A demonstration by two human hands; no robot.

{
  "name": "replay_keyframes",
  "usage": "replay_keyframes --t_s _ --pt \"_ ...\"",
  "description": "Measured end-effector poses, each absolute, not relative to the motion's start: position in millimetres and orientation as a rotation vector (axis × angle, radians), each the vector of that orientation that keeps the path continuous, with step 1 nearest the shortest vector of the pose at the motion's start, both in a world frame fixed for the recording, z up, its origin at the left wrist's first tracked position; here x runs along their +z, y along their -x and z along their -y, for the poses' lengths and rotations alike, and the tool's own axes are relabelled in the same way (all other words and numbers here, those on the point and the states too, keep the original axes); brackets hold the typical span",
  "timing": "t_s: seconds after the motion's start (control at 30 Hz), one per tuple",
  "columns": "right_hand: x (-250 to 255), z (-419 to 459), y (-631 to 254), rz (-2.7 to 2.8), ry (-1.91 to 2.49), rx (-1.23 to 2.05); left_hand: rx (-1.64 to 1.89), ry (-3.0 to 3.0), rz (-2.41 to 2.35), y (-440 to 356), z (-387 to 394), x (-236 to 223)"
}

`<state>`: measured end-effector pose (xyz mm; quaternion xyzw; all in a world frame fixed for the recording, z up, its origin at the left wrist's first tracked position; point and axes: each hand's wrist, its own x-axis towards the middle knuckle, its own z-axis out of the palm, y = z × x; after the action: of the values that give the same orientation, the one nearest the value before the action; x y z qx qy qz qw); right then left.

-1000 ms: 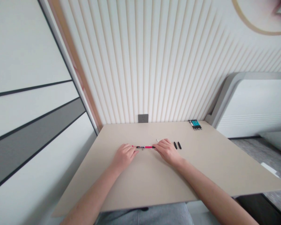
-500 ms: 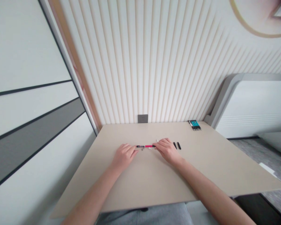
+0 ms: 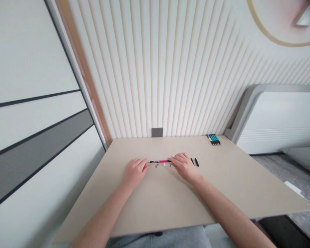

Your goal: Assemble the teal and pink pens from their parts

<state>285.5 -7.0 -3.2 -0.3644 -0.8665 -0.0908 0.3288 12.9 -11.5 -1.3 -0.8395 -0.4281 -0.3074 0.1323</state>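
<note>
A slim pen (image 3: 163,161), black on its left part and red toward the right, lies level between my two hands just above the table. My right hand (image 3: 183,165) is closed around its right end, fingers wrapped over it. At the thin left end, the thumb and fingers of my left hand (image 3: 135,171) are pinched together; what exactly they grip there is too small to make out. Beneath the pen, a few small pale bits (image 3: 164,164) rest on the table. Beside my right hand lie short black pen parts (image 3: 196,162).
The beige table (image 3: 155,203) stands against a ribbed wall. A row of several blue and black pens (image 3: 214,139) lies at its back right corner. A dark socket (image 3: 157,132) is on the wall behind. A white cabinet (image 3: 36,137) rises at left, a bed headboard (image 3: 274,117) at right.
My left hand has drawn slightly left from the pen, so its thin left end now shows. The right hand keeps its grip. The view has shifted a little.
</note>
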Motion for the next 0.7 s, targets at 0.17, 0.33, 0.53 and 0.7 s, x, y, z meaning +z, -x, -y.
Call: replay_keyframes --t_s 0.17,0.33,0.53,0.7 --pt "-4.3 9.4 -280.6 2.341 0.897 -0.187 -0.891 2.514 1.154 -9.5 7.9 -0.1" --pt "-4.9 8.7 -283.1 2.329 0.925 -0.137 -0.937 2.472 1.159 -3.6 4.8 -0.1" --pt "-7.2 4.2 -288.6 2.373 0.936 -0.078 -0.937 2.450 1.145 1.8 1.1 -4.0" --pt "-8.1 1.2 -287.7 2.376 0.931 0.004 -0.934 2.432 1.106 5.0 0.7 -3.8"
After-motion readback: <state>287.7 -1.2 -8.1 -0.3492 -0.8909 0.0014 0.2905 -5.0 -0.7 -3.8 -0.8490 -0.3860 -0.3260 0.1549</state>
